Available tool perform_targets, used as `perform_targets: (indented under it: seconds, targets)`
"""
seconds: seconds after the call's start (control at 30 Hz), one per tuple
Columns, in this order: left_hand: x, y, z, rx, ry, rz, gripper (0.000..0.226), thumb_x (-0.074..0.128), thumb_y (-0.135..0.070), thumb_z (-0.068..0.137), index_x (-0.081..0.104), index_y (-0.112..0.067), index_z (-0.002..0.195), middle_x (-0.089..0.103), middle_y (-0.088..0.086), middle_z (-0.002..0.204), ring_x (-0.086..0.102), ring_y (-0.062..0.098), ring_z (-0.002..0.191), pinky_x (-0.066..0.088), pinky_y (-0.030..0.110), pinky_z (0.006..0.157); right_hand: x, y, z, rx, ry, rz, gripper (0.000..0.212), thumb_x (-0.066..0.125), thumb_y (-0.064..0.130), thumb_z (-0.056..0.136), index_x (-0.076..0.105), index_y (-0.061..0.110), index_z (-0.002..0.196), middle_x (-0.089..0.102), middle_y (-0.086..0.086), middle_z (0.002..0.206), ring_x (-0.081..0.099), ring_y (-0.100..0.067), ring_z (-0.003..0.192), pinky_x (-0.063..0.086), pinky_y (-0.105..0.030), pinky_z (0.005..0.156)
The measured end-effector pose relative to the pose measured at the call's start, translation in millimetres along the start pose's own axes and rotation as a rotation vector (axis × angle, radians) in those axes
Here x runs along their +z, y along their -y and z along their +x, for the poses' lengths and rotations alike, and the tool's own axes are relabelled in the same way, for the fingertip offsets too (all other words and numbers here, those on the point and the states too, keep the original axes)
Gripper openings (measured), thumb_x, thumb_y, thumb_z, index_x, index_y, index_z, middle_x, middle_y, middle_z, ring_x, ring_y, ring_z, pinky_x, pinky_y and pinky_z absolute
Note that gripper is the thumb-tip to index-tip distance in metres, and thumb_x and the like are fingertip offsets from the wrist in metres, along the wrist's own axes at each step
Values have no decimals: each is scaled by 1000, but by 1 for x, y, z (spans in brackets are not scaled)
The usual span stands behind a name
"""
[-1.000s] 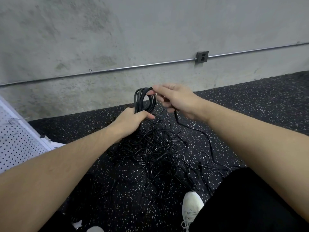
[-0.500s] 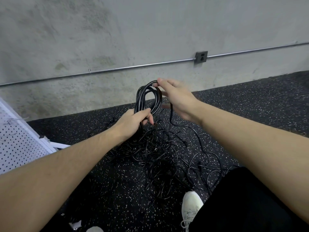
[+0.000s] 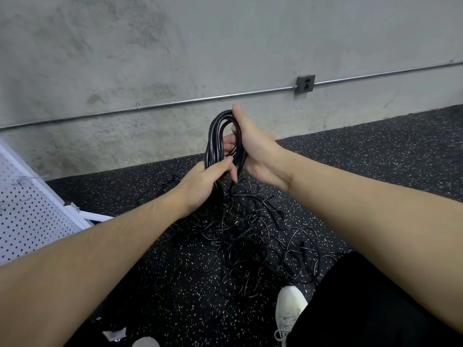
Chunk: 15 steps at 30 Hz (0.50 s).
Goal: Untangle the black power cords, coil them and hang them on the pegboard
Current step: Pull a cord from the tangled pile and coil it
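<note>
From the head camera, we hold a black cord coil [image 3: 221, 139] upright above the tangled cord pile [image 3: 245, 236] on the floor. The cord looks limp and springy, so loops will likely slip unless pinched where they bunch. Our left hand [image 3: 203, 186] clenches the coil's lower end; our right hand [image 3: 253, 149] wraps its upper loop. The pegboard [image 3: 27, 211] stands left of the pile.

I see a bare grey concrete wall [image 3: 175, 46] ahead, with a thin metal pipe [image 3: 200, 98] running along it into a grey outlet box [image 3: 305, 83]. Below it lies black rubber flooring [image 3: 375, 151] flecked with white. My white shoe [image 3: 289, 311] shows low on the right beside a black trouser leg [image 3: 363, 309].
</note>
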State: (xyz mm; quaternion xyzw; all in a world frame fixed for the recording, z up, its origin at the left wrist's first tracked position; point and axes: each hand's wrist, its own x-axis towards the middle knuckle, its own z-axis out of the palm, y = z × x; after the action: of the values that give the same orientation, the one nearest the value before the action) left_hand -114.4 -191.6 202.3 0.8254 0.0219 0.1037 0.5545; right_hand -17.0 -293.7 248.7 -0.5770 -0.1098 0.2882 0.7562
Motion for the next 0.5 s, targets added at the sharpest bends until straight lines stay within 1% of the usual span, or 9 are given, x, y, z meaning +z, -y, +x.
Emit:
perform_targets:
  seconds: [0.1,0.13,0.17,0.27,0.33,0.37,0.4,0.43,0.5]
  targets:
    - [3,-6,-1,-68,88,-80,47,41,-37,108,73,-14,84,71,16,94,62,12,82,49,23,81,-3,0,0,21,2,7,48,48,60,100,46,18,77,56,2,59,45,-10,49,43,-25,50]
    - [5,-7,-2,-106,111,-137,45,40,-33,109,72,-10,87,70,23,94,67,17,83,51,27,82,-6,-1,0,14,3,-12,48,46,60,100,45,18,76,57,1,60,47,-11,50,43,-25,50]
    - [7,-8,-2,-135,118,-185,44,40,-32,109,71,-8,88,67,25,89,68,22,82,52,30,81,-7,-1,0,8,4,-27,48,46,61,100,44,19,76,59,0,62,50,-13,52,45,-26,52]
    - [9,-5,0,-147,85,-214,44,45,-34,108,73,-11,83,59,10,75,63,29,80,52,44,89,-12,0,3,30,59,-18,51,38,64,101,45,19,78,63,-1,68,58,-17,61,50,-32,66]
    - [9,-3,2,-124,69,-226,43,48,-38,106,74,-12,83,59,5,74,64,26,76,52,52,100,-20,0,3,87,153,58,56,26,64,103,52,17,88,67,-3,78,63,-20,70,53,-38,79]
    - [9,-2,3,-114,52,-244,43,47,-38,105,74,-12,83,58,5,74,65,24,74,53,55,101,-25,-1,2,115,207,51,55,22,59,105,54,16,96,68,-4,82,63,-21,73,52,-41,81]
    - [8,-3,4,-108,26,-270,44,46,-37,106,74,-13,82,58,4,74,65,22,70,57,51,95,-29,-4,1,144,261,-7,48,21,50,106,53,14,101,65,-4,82,59,-21,72,52,-41,78]
    - [8,-5,5,-108,-8,-300,45,44,-36,108,73,-15,81,57,4,72,64,20,67,59,43,86,-33,-8,-1,172,317,-112,38,23,38,105,51,13,100,60,-4,79,55,-20,70,52,-41,76]
    - [5,-9,7,-116,-73,-386,45,41,-35,109,71,-16,81,56,2,69,60,17,60,54,32,68,-40,-19,-4,221,428,-414,24,27,20,98,49,14,91,58,0,75,56,-20,76,50,-43,92]
